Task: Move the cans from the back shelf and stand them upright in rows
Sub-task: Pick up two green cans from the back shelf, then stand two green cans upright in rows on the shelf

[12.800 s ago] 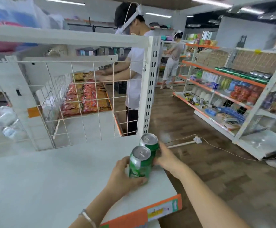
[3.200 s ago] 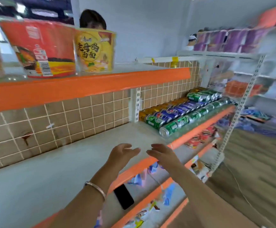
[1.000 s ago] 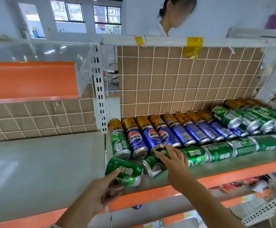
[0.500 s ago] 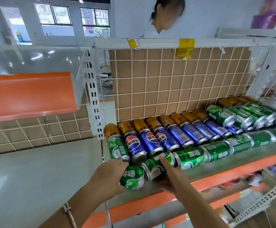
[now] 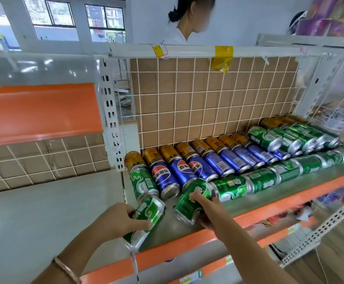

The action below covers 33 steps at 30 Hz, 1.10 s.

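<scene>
**Readable print on the shelf cans**

The blue cans (image 5: 163, 177) lying on the shelf (image 5: 269, 203) carry the red, white and blue Pepsi globe with the Chinese name 百事可乐 in white. The green cans (image 5: 231, 186) show white Chinese characters too distorted to read. A small tag (image 5: 159, 50) on the top rail has print too small to read.
</scene>
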Tool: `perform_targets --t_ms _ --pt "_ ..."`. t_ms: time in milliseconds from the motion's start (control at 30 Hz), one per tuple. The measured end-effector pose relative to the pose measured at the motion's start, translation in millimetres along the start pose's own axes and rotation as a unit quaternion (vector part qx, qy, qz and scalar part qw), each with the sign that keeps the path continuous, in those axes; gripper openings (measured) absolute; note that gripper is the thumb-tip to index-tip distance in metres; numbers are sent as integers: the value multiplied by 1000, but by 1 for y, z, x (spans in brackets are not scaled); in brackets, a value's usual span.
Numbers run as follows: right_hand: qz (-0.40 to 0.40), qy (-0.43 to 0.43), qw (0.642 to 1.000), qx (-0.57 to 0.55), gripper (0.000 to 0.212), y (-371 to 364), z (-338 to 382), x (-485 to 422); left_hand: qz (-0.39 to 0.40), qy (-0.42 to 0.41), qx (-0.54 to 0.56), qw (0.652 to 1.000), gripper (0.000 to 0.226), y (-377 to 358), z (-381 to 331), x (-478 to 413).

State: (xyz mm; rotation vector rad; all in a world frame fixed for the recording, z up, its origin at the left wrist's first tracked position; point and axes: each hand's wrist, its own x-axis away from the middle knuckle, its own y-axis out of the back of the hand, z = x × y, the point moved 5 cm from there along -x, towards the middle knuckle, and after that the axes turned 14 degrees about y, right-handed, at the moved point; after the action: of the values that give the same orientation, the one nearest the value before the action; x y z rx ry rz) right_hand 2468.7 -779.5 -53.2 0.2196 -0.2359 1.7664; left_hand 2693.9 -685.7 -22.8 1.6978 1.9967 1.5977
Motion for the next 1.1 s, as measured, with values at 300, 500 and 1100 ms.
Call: perform_targets --t_ms 300,500,1100 --pt "58 119 990 40 27 -29 18 18 80 -23 384 920 46 -14 17 8" --pt "111 168 975 96 19 -59 31 28 -1 -15 474 881 29 1 29 15" --pt "284 141 947 60 25 -111 6 130 2 17 679 734 18 -39 93 148"
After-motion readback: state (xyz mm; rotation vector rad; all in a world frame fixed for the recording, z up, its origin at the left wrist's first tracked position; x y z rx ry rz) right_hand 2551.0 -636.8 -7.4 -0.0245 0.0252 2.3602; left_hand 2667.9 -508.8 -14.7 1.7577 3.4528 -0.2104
